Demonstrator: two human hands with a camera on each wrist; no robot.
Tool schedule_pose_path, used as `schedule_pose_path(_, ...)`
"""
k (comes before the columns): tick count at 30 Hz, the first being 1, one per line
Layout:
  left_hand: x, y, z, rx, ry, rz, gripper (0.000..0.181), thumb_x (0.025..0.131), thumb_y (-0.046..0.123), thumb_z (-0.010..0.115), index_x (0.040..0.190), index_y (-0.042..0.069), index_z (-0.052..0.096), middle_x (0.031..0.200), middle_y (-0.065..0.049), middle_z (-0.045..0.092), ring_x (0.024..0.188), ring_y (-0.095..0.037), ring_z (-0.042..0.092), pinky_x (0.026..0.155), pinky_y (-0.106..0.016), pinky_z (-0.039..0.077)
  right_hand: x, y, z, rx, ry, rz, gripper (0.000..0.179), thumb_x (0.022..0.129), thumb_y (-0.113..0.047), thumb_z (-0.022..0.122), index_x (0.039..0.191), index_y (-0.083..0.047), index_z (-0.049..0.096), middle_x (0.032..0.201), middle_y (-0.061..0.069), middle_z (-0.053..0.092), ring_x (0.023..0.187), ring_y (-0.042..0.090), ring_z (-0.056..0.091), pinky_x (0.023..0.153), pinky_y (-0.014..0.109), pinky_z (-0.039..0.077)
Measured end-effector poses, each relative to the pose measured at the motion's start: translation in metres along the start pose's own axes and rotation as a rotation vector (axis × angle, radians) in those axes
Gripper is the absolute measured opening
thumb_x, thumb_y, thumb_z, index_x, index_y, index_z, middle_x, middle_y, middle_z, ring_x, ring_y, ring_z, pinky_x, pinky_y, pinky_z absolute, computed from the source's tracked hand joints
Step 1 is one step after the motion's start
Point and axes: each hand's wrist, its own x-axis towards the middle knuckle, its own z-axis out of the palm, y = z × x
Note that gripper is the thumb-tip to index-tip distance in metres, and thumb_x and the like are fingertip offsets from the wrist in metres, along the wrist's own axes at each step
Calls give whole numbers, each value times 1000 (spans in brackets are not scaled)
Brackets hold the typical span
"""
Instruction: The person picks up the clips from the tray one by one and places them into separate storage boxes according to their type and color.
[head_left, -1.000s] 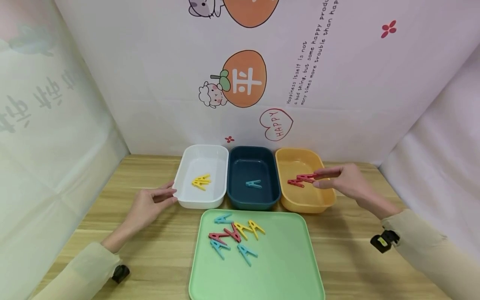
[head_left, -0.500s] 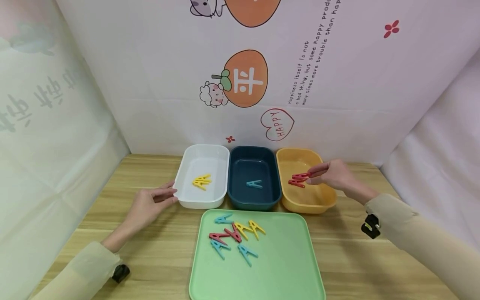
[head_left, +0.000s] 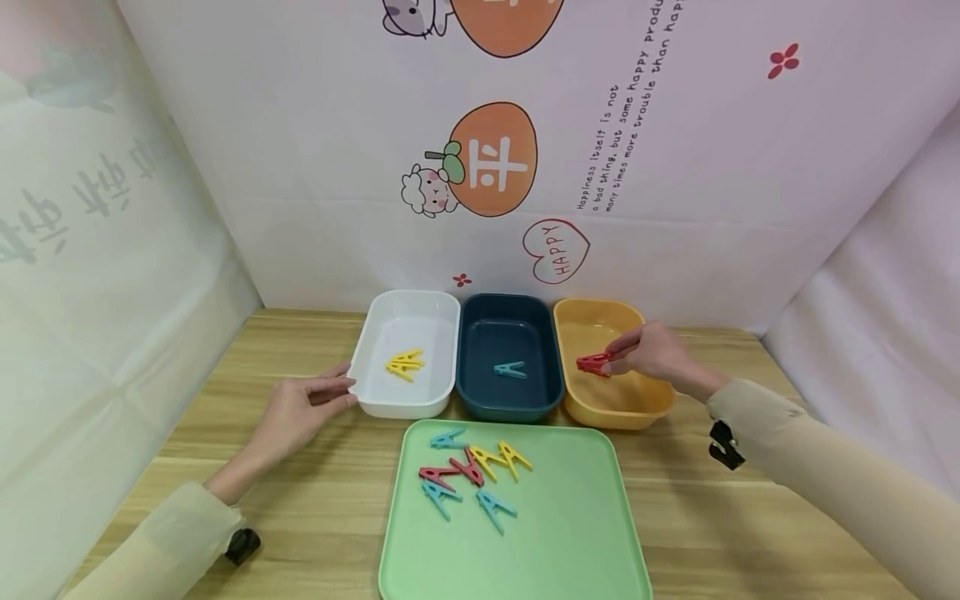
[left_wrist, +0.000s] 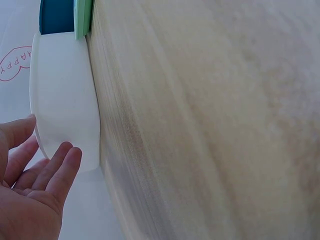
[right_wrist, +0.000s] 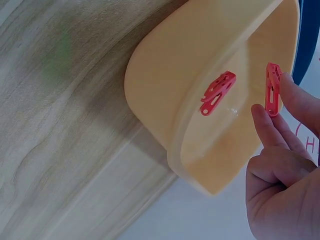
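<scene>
My right hand (head_left: pixel 648 354) pinches a red clothespin (right_wrist: pixel 272 90) between thumb and fingers, inside the orange box (head_left: pixel 600 412). Below it on the box floor lies another red clothespin (right_wrist: pixel 218 93); the two overlap in the head view. On the other side, my left hand (head_left: pixel 300 408) touches the outer wall of the white box (left_wrist: pixel 65 90) with relaxed fingers, its thumb beside the rim. Two yellow clothespins (head_left: pixel 405 363) lie in that white box. The dark blue box (head_left: pixel 510 412) between them contains one blue clothespin (head_left: pixel 510 369).
A green tray (head_left: pixel 555 533) lies in front of the boxes. On its far left part are several blue, red and yellow clothespins (head_left: pixel 497 510). Behind the boxes rises a printed cloth (head_left: pixel 322 167), and more cloth hangs at both sides of the wooden table (head_left: pixel 315 508).
My right hand has moved left and slightly down in the orange box, bringing the pinched red clothespin over the one lying there. My left hand stays at the white box.
</scene>
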Motion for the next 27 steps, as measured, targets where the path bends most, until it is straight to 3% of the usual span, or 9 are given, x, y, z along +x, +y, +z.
schedule_pose_path(5, 0, 0, 1, 14, 0, -2, 29, 95, 13, 82, 118, -4, 78, 141, -18, 64, 113, -33, 72, 82, -16, 58, 4, 1, 2, -20, 2, 0, 39, 85, -20, 91, 114, 4, 79, 107, 16, 78, 104, 34, 62, 89, 47, 53)
schedule_pose_path(14, 1, 0, 1, -3, 2, -5, 28, 94, 11, 83, 117, -4, 78, 140, -18, 64, 112, -33, 72, 82, -16, 58, 5, 0, 7, -18, -18, 40, 40, 86, -20, 90, 116, 5, 78, 112, 18, 76, 107, 37, 60, 98, 54, 51)
schedule_pose_path(20, 1, 0, 0, -12, 0, -3, 29, 95, 11, 82, 118, -5, 77, 140, -19, 64, 112, -33, 72, 82, -16, 58, 8, 7, 5, -58, -23, 27, 50, 89, -18, 87, 125, 12, 70, 126, 28, 70, 116, 44, 62, 100, 57, 53)
schedule_pose_path(27, 1, 0, 0, -17, -3, -1, 28, 95, 9, 82, 118, -6, 77, 140, -20, 63, 110, -33, 73, 82, -17, 58, 4, 7, -12, -89, 21, -19, 45, 93, -21, 82, 123, 12, 71, 124, 30, 70, 110, 44, 65, 90, 54, 58)
